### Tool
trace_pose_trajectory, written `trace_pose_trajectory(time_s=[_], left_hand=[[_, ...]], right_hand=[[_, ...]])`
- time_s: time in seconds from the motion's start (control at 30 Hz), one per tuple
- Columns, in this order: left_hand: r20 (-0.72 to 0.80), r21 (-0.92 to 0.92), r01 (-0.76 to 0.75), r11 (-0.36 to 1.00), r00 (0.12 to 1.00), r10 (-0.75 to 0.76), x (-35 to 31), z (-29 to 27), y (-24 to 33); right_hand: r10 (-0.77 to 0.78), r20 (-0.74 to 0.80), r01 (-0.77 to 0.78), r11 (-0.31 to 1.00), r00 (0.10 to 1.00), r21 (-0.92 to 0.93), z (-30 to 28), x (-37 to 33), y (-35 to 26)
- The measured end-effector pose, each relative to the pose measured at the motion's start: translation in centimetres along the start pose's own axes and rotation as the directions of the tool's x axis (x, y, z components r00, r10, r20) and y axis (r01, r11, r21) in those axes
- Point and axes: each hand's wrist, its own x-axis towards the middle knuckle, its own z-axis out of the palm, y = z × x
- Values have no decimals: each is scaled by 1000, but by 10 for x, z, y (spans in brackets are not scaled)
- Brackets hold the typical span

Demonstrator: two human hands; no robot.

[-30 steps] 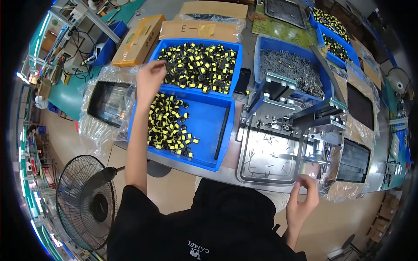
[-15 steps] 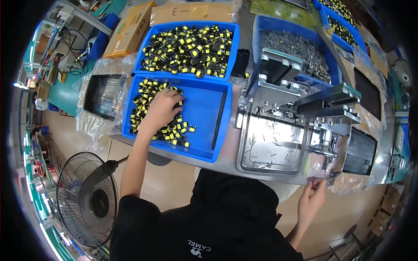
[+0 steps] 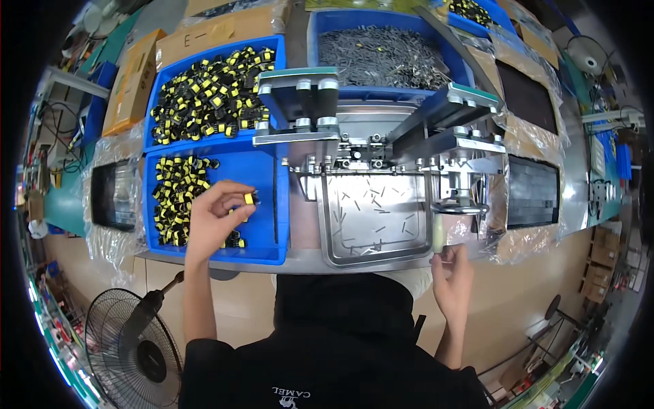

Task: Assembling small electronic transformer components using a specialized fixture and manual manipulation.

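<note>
My left hand [image 3: 212,219] is over the near blue bin [image 3: 283,252], with its thumb and fingertips pinching one small black part with a yellow band [image 3: 249,198]. Many like it are heaped along that bin's left side, and a dark strip stands along its right wall. At the table's front edge, to the right of the steel tray [image 3: 330,253], is my right hand [image 3: 453,276]. Its fingertips are closed beside a pale yellow-green strip [image 3: 438,232]; what they hold, if anything, I cannot make out.
A metal fixture with a round handwheel [image 3: 460,208] stands behind and beside the tray, which holds scattered thin dark pins. Behind it, a blue bin [image 3: 381,93] is full of such pins. Another blue bin [image 3: 151,129] holds more yellow-banded parts. A fan [image 3: 136,344] stands at lower left.
My left hand has come up out of the heap with one yellow-banded part. The whole view has shifted, putting the tray and fixture nearer the middle. My right hand stays by the table edge.
</note>
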Motion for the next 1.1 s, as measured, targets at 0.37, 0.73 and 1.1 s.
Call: trace_pose_trajectory(time_s=[0.37, 0.73, 1.1], left_hand=[[177, -594, -39, 803, 968, 178, -6, 66, 2], [271, -517, 133, 845, 962, 14, -3, 79, -19], [286, -615, 147, 775, 957, 46, -2, 80, -23]], right_hand=[[-12, -46, 17, 993, 999, 114, 16, 0, -4], [-490, -317, 317, 826, 812, -466, 24, 7, -46], [-756, 52, 703, 578, 652, -414, 50, 40, -146]])
